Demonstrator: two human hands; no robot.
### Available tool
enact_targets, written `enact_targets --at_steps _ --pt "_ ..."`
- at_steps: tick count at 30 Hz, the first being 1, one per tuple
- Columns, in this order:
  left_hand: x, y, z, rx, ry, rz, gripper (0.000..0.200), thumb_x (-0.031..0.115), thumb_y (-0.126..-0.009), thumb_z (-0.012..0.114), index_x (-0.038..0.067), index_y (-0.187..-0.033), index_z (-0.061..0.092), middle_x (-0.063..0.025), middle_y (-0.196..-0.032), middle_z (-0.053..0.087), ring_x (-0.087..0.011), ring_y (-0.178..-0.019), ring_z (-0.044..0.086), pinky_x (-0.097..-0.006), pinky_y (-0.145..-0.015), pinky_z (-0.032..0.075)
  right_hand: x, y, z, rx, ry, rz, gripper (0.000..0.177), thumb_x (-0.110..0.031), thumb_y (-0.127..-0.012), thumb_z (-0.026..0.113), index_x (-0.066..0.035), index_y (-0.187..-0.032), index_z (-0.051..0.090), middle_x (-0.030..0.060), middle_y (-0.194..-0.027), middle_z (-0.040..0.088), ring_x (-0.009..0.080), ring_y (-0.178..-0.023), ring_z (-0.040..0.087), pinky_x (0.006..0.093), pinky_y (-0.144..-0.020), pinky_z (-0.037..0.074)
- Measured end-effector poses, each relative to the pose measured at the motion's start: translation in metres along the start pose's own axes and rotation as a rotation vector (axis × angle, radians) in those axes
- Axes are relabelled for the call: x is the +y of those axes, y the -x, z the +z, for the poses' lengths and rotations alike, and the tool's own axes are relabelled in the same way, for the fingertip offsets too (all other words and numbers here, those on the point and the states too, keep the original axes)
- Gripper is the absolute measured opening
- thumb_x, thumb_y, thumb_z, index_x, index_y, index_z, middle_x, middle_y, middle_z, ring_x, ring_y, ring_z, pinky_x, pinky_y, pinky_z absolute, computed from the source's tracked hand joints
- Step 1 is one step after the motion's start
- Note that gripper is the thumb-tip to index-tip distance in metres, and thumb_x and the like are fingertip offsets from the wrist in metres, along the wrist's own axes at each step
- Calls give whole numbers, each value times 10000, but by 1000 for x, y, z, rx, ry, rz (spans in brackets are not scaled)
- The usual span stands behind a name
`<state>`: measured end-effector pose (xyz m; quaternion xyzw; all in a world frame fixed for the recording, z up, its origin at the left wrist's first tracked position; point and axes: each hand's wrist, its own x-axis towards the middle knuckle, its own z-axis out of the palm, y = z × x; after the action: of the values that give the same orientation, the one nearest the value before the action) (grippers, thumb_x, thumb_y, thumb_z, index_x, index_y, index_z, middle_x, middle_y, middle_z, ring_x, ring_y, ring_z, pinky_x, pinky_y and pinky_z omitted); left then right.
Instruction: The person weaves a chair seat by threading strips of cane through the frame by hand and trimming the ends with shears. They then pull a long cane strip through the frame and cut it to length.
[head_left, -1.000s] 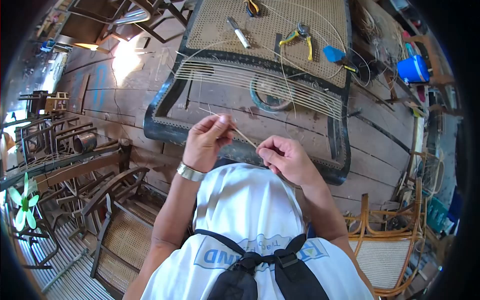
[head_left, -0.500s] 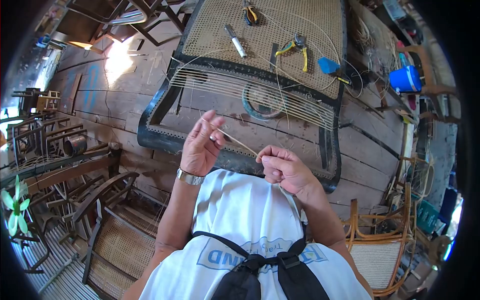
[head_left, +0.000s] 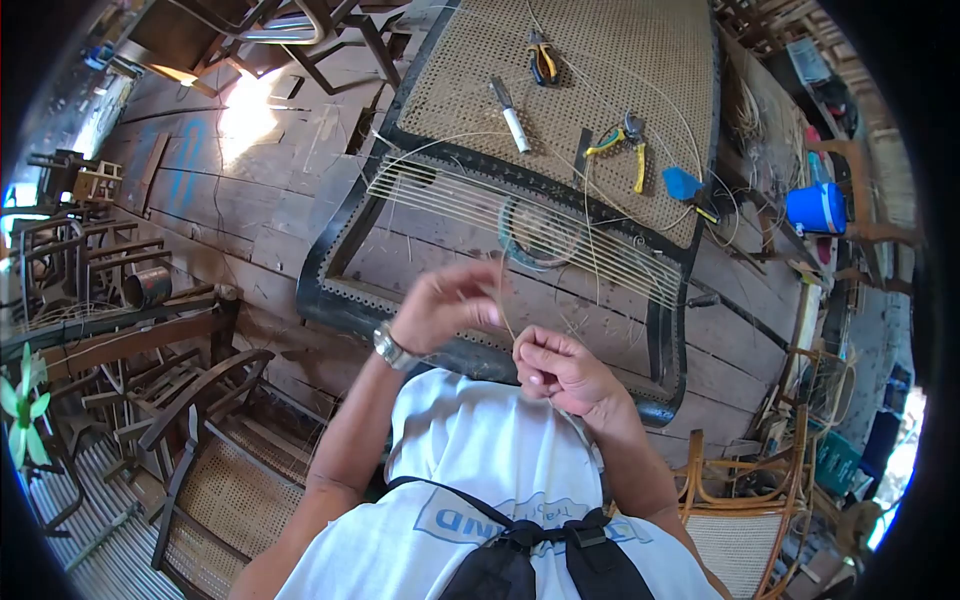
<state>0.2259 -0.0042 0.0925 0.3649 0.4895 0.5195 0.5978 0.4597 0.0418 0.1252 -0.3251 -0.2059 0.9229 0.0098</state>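
Observation:
A thin cane strand (head_left: 505,300) rises from the pinched fingers of my right hand (head_left: 565,368), in front of my shirt. Beside the strand's upper part is my left hand (head_left: 452,305), with a metal watch on the wrist; its fingers are smeared by motion, so their grip on the strand is unclear. Beyond both hands lies a dark frame (head_left: 330,300) with a row of parallel cane strands (head_left: 450,205) stretched across its opening. Woven cane (head_left: 620,60) fills the frame's far part.
On the woven cane lie black-and-orange pliers (head_left: 543,62), yellow-handled cutters (head_left: 625,145), a white-handled tool (head_left: 510,115) and a blue object (head_left: 682,184). A blue container (head_left: 816,208) stands at the right. Cane chairs (head_left: 235,490) are at lower left and lower right (head_left: 735,530).
My left hand has moved right, closer to my right hand, and the strand now stands more upright. The view has shifted, so the frame and tools appear lower and further right.

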Motion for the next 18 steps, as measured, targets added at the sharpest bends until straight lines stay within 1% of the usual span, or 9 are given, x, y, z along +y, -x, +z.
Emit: enact_targets --at_steps 3,5,7,9,11,12,13,15,18 --pt "-1 -59 -63 452 -686 156 207 86 -854 727 56 -1059 724 -113 -958 736 -139 -806 694 -281 -687 531 1 -10 -6 -38 -262 -180 73 -170 -1008 570 -100 -1009 592 1 -739 531 71 -539 396 229 -528 342" --pt "15 -108 -103 489 -868 417 187 108 -874 682 45 -1047 711 -168 -958 718 -230 -813 706 -319 -713 540 0 -12 -6 66 -274 -429 76 -173 -1012 565 -102 -997 588 18 -795 576 87 -590 444 229 -569 374" --pt "19 -160 -140 380 -1034 393 208 178 -885 664 27 -1024 698 -163 -915 713 -317 -807 689 -371 -749 540 -1 -7 -5 140 -286 -487 79 -170 -1011 564 -95 -988 577 25 -848 594 93 -641 477 235 -597 386" --pt "11 -211 -182 85 -1200 278 273 249 -870 661 27 -1026 692 -179 -920 706 -344 -822 683 -406 -778 532 -1 -1 -9 197 -287 -515 77 -160 -1013 558 -87 -987 565 25 -882 591 97 -653 483 244 -605 396" --pt "3 -256 -217 -358 -1385 97 285 206 -881 677 47 -1117 669 -129 -965 730 -265 -869 708 -381 -786 546 8 5 -11 259 -316 -535 80 -159 -1011 563 -80 -996 559 31 -897 590 99 -655 481 254 -614 400" --pt "7 -273 -217 -576 -1585 -111 280 208 -861 698 50 -1093 694 -87 -950 744 -222 -851 710 -347 -785 562 13 7 -12 285 -326 -566 80 -158 -1009 565 -79 -996 559 33 -896 587 102 -660 484 257 -622 402" --pt "7 -280 -217 -594 -1588 -103 280 208 -861 698 50 -1093 694 -87 -950 744 -222 -851 710 -347 -785 562 18 10 -13 308 -338 -594 81 -158 -1008 567 -79 -996 558 35 -895 585 104 -665 486 261 -631 404" --pt "6 -282 -222 -697 -1320 -523 256 221 -845 725 66 -1049 723 -46 -901 745 -166 -817 704 -319 -744 572 27 18 -11 343 -384 -633 76 -155 -1006 569 -80 -995 558 37 -891 585 109 -671 494 263 -637 406" --pt "19 -275 -210 -704 -1244 -614 184 205 -834 735 79 -967 739 -10 -808 724 -96 -715 667 -274 -632 538 44 24 -14 397 -453 -681 67 -149 -1006 565 -83 -993 557 41 -883 583 118 -681 509 267 -648 412"
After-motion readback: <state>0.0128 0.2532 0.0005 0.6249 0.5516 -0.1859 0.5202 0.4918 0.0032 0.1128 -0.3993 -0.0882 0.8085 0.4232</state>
